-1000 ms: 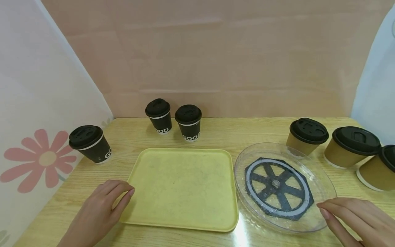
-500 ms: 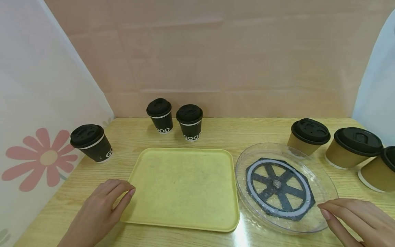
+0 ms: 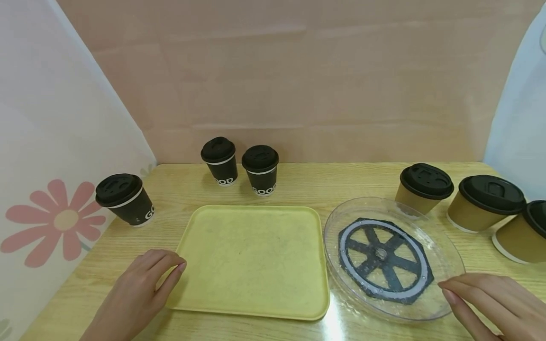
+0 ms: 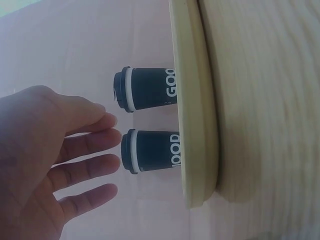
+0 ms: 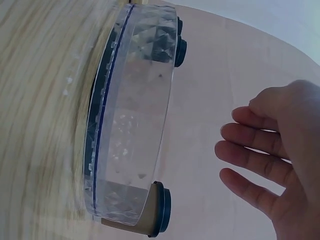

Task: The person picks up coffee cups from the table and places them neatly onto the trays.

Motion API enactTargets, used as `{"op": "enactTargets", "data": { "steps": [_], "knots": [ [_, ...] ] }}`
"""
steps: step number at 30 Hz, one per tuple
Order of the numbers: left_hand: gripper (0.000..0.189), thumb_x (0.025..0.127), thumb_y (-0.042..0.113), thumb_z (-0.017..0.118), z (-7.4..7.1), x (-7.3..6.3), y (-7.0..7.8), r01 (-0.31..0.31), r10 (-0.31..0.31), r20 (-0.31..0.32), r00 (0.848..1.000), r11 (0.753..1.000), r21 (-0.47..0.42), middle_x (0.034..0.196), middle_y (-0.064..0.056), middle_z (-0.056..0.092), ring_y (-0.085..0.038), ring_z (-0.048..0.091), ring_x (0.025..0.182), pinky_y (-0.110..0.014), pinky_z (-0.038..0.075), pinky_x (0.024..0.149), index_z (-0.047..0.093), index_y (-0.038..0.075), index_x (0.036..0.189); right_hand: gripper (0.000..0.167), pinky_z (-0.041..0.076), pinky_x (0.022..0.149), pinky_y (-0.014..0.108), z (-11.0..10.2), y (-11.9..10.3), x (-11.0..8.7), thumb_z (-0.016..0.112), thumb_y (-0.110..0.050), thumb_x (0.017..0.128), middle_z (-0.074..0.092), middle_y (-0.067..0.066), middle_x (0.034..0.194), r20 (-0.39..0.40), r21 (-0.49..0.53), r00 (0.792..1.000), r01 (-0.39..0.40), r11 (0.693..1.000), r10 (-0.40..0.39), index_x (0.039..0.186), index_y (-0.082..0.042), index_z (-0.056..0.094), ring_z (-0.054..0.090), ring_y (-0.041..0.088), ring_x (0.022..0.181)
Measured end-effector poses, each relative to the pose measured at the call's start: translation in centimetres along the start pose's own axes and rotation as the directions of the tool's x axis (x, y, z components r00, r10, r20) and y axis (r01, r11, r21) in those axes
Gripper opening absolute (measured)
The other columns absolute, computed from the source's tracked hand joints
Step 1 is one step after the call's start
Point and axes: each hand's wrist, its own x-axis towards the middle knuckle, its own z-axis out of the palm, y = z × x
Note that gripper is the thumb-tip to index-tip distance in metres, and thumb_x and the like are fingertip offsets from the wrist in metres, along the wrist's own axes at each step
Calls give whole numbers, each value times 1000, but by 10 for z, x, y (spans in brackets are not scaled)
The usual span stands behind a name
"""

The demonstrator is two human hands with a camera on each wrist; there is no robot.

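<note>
My left hand hovers by the left edge of a yellow rectangular tray, its thumb and index fingertips touching and nothing held. In the left wrist view the same hand has its fingers loosely extended, apart from the tray's rim. Off the right side of a clear round turntable dish, with a dark spoked base beneath, my right hand hangs with relaxed fingers. From the right wrist, a gap separates that hand from the clear dish wall. Neither hand holds anything.
Black lidded paper cups stand behind the tray, one beside another, and a third at left. Brown lidded cups, one, a second and a third, line the right. Paper walls enclose the wooden table.
</note>
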Motion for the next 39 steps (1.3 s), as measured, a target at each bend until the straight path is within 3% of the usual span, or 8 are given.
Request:
{"op": "enactTargets", "data": {
  "steps": [6,13,21,28,33,39],
  "knots": [
    [9,83,14,73,0,0,0,5,-5,2,1000,1000,2,85,14,64,-10,60,84,-24,44,82,67,20,85,57,44,63,4,5,3,-4,45,-56,97,66,-6,67,-50,13,999,10,1000,-10,69,-16,74,54,-7,65],
    [7,85,16,73,-1,0,0,3,-3,-1,1000,1000,-2,85,14,64,-10,60,84,-23,45,81,68,20,85,60,45,66,4,-4,-5,4,39,-55,99,67,-4,67,39,-15,999,-18,1000,19,69,-15,73,56,-2,63],
    [14,96,30,62,-2,0,0,-13,13,-26,1000,1000,-10,87,14,65,-10,60,84,-22,44,83,68,21,87,60,45,66,5,-1,-1,1,40,-56,99,67,-5,68,31,-12,1000,0,1000,0,70,-16,74,56,-1,62],
    [3,88,21,71,-3,1,1,8,-8,-2,1000,1000,2,87,15,64,-9,60,85,-22,45,82,68,21,87,63,46,63,6,-3,-2,2,37,-57,99,67,-5,67,53,-40,998,-16,999,18,70,-15,74,57,1,60],
    [15,79,13,77,-3,1,2,28,-28,20,999,999,27,87,15,64,-9,60,85,-24,46,81,68,22,87,61,46,64,6,-3,-2,3,38,-55,99,67,-5,68,58,-23,998,-1,1000,2,71,-15,74,57,2,60],
    [16,78,12,77,-3,1,2,28,-28,17,999,999,21,87,15,64,-9,59,85,-23,46,81,68,22,87,55,43,66,3,3,6,-4,45,-56,97,67,-6,68,-9,15,1000,13,1000,-12,69,-18,74,55,-5,64]
  ]
}}
